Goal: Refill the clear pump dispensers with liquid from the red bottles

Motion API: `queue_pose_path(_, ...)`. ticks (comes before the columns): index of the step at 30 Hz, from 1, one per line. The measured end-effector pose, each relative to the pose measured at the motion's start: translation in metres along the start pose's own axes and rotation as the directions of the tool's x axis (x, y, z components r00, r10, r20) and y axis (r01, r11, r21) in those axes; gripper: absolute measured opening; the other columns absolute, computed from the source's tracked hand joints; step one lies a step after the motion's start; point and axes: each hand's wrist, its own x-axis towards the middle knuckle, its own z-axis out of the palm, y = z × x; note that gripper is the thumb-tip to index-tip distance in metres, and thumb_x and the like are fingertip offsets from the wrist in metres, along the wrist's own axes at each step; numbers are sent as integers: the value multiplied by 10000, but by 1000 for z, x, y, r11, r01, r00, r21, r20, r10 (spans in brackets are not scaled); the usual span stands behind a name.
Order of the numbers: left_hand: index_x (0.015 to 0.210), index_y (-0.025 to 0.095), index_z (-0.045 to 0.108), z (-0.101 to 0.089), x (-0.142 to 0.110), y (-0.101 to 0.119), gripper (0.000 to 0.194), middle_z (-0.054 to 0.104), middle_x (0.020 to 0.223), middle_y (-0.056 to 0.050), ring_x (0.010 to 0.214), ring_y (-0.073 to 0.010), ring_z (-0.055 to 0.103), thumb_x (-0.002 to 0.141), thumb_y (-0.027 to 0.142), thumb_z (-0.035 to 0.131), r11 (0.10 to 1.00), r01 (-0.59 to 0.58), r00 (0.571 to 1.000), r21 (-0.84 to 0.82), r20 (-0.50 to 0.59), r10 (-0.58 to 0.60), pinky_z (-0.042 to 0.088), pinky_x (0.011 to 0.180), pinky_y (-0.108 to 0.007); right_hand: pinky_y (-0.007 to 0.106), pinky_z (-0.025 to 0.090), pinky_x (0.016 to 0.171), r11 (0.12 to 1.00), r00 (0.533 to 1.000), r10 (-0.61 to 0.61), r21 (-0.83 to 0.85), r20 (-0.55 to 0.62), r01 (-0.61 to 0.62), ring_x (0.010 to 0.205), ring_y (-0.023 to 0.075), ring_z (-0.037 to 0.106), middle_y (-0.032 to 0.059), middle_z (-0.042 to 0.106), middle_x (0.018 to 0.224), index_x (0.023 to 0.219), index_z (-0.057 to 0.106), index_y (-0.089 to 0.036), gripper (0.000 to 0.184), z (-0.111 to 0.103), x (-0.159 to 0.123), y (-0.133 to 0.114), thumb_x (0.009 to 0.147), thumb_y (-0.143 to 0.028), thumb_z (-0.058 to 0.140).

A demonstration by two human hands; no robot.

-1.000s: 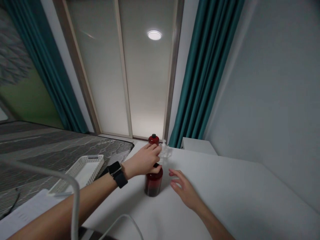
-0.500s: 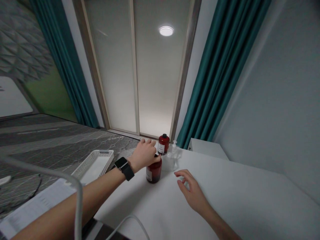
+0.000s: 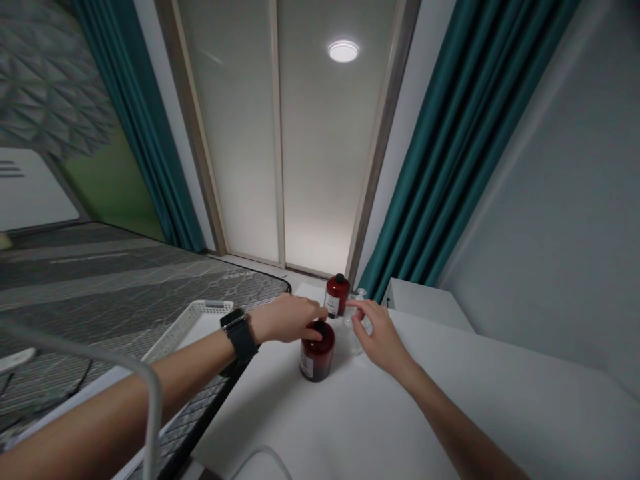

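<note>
On the white table (image 3: 390, 413) stands a dark red bottle (image 3: 317, 357) with a pale label and a black cap. My left hand (image 3: 290, 319), wearing a black watch, has its thumb and fingers round the cap at the top of this bottle. Just behind it is a second red bottle (image 3: 337, 295) with a white label and black cap. Clear bottles (image 3: 347, 333), one with a pump top, stand to the right of the red ones. Close beside these is my right hand (image 3: 380, 333), thumb and index finger apart, holding nothing visible; it partly hides them.
A white perforated basket (image 3: 183, 330) and papers lie on the patterned grey surface (image 3: 125, 293) at left. A grey tube (image 3: 153, 413) arcs across the lower left. A white cabinet (image 3: 425, 305) stands beyond the table, near the teal curtain (image 3: 450, 167).
My view has swung left. The near bottle shifted slightly in view while my left hand stays at its cap. My right hand has moved up and forward to the clear bottles.
</note>
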Motion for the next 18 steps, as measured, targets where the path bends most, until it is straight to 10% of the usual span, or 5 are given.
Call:
queue_pose_path(8, 1042, 231, 603, -3, -6, -17, 195, 618, 1109, -45, 873, -228, 677, 945, 401, 605, 993, 18, 999, 119, -40, -14, 421, 588, -283, 388, 369, 922, 936, 991, 80, -351, 106, -38, 1149, 284, 564, 135, 648, 1162, 1251, 578, -176, 316, 16, 84, 27, 953, -204, 479)
queue_pose_path(18, 1052, 213, 613, 6, 21, -73, 222, 587, 1171, -82, 834, -238, 683, 964, 406, 548, 969, 224, 970, 103, -118, -212, 478, 651, -312, 390, 409, 918, 880, 947, 205, -469, 249, -67, 1075, 287, 656, 132, 720, 1157, 1124, 657, -169, 241, 28, 114, 40, 972, -299, 522)
